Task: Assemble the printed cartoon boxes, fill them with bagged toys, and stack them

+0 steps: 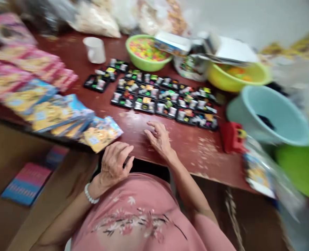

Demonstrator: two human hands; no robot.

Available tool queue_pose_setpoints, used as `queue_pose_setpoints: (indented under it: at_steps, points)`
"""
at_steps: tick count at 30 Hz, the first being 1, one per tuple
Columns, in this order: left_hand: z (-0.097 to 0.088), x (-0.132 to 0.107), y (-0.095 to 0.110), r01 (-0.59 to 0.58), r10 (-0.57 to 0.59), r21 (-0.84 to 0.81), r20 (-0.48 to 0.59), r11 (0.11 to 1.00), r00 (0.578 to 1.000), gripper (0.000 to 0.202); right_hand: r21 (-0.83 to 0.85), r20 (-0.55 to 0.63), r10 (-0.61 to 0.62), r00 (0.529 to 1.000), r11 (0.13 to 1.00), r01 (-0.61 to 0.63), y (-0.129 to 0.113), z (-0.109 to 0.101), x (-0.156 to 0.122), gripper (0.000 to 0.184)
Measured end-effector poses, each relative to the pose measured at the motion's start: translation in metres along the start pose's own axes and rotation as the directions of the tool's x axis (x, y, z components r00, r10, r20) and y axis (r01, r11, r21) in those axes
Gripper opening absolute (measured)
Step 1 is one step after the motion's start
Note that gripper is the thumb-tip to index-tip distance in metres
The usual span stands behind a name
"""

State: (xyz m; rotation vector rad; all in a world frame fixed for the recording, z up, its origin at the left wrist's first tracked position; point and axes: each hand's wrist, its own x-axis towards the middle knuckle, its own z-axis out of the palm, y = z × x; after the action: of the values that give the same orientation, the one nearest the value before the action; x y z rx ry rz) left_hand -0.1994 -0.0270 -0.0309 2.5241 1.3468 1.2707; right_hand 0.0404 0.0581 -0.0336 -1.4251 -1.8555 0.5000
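Observation:
My left hand (115, 162), a pale bead bracelet on its wrist, hovers at the table's front edge with loosely bent fingers and nothing in it. Closest to it is a small blue-and-yellow printed box (102, 134) at the end of a fanned row. Over the bare tabletop, my right hand (159, 139) has its fingers apart and holds nothing. Beyond it, several black trays (144, 103) filled with small colourful pieces stand in rows. Blur hides what the pieces are.
Blue boxes (52, 111) and pink boxes (15, 66) cover the left side. Behind the trays are a white cup (95, 50) and a green bowl (148, 62) of bright bits. To the right stand a yellow bowl (238, 82), a light-blue tub (277, 115) and a red object (232, 137).

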Motion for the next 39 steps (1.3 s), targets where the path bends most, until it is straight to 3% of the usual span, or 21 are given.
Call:
queue_pose_setpoints:
  at_steps: [2,4,6,8,10,12,14,18,21,23,25,26,27,29,30,31,33,35,37,39]
  points:
    - [0.028,0.009,0.013,-0.042,0.057,-0.129,0.108,0.991,0.992,0.044,-0.175,-0.160,0.116,0.980,0.974,-0.144,0.034,-0.053,-0.031,0.034]
    - [0.052,0.013,0.022,-0.063,0.110,-0.235,0.192,0.970,0.975,0.037,-0.338,-0.363,0.208,0.908,0.879,-0.336,0.071,-0.115,-0.069,0.038]
    - [0.067,0.015,0.029,-0.080,0.157,-0.296,0.248,0.952,0.956,0.031,-0.437,-0.551,0.282,0.785,0.704,-0.560,0.103,-0.175,-0.112,0.047]
    - [0.074,0.015,0.032,-0.105,0.196,-0.318,0.271,0.942,0.942,0.027,-0.438,-0.689,0.369,0.624,0.473,-0.764,0.126,-0.222,-0.154,0.060]
    - [0.077,0.015,0.033,-0.135,0.228,-0.323,0.270,0.937,0.935,0.025,-0.403,-0.730,0.481,0.485,0.271,-0.874,0.137,-0.246,-0.189,0.071]
    - [0.079,0.017,0.034,-0.159,0.249,-0.321,0.263,0.933,0.932,0.024,-0.423,-0.680,0.594,0.430,0.161,-0.892,0.138,-0.248,-0.216,0.076]
    - [0.081,0.020,0.034,-0.175,0.263,-0.317,0.259,0.932,0.930,0.022,-0.510,-0.596,0.653,0.468,0.143,-0.848,0.129,-0.234,-0.235,0.074]
    - [0.086,0.025,0.037,-0.196,0.284,-0.315,0.263,0.929,0.922,0.019,-0.694,-0.471,0.598,0.648,0.202,-0.691,0.098,-0.188,-0.262,0.075]
    - [0.085,0.026,0.039,-0.173,0.278,-0.336,0.295,0.926,0.914,0.017,-0.778,-0.361,0.523,0.772,0.288,-0.559,0.079,-0.164,-0.279,0.073]
    - [0.083,0.027,0.042,-0.084,0.228,-0.398,0.332,0.913,0.915,0.015,-0.793,-0.290,0.461,0.839,0.375,-0.480,0.069,-0.157,-0.287,0.056]
    - [0.081,0.027,0.046,0.120,0.131,-0.509,0.431,0.852,0.893,0.014,-0.775,-0.243,0.357,0.902,0.488,-0.402,0.060,-0.151,-0.288,0.047]
    - [0.081,0.027,0.050,0.271,0.080,-0.557,0.525,0.785,0.847,0.014,-0.758,-0.232,0.279,0.932,0.549,-0.353,0.055,-0.146,-0.285,0.050]
    - [0.081,0.027,0.055,0.442,0.046,-0.579,0.640,0.685,0.767,0.016,-0.738,-0.230,0.187,0.955,0.606,-0.296,0.048,-0.140,-0.279,0.054]
    - [0.083,0.028,0.065,0.750,0.079,-0.530,0.833,0.396,0.548,0.035,-0.691,-0.236,-0.015,0.972,0.706,-0.157,0.029,-0.122,-0.257,0.065]
    - [0.085,0.028,0.071,0.846,0.138,-0.485,0.874,0.224,0.465,0.053,-0.658,-0.237,-0.108,0.965,0.749,-0.078,0.017,-0.111,-0.242,0.071]
    - [0.088,0.029,0.076,0.891,0.201,-0.452,0.878,0.046,0.435,0.071,-0.615,-0.231,-0.187,0.955,0.789,0.006,0.004,-0.099,-0.227,0.075]
    - [0.091,0.033,0.080,0.874,0.261,-0.407,0.843,-0.265,0.471,0.085,-0.481,-0.174,-0.297,0.939,0.858,0.182,-0.024,-0.075,-0.195,0.072]
    - [0.090,0.037,0.076,0.817,0.250,-0.342,0.834,-0.465,0.492,0.088,-0.281,-0.076,-0.372,0.925,0.898,0.338,-0.047,-0.058,-0.165,0.065]
    - [0.083,0.041,0.065,0.777,0.192,-0.323,0.852,-0.541,0.487,0.082,-0.098,-0.046,-0.413,0.910,0.908,0.407,-0.059,-0.052,-0.139,0.067]
    - [0.073,0.043,0.050,0.788,0.148,-0.340,0.869,-0.514,0.472,0.067,-0.057,-0.133,-0.390,0.911,0.921,0.386,-0.060,-0.054,-0.115,0.064]
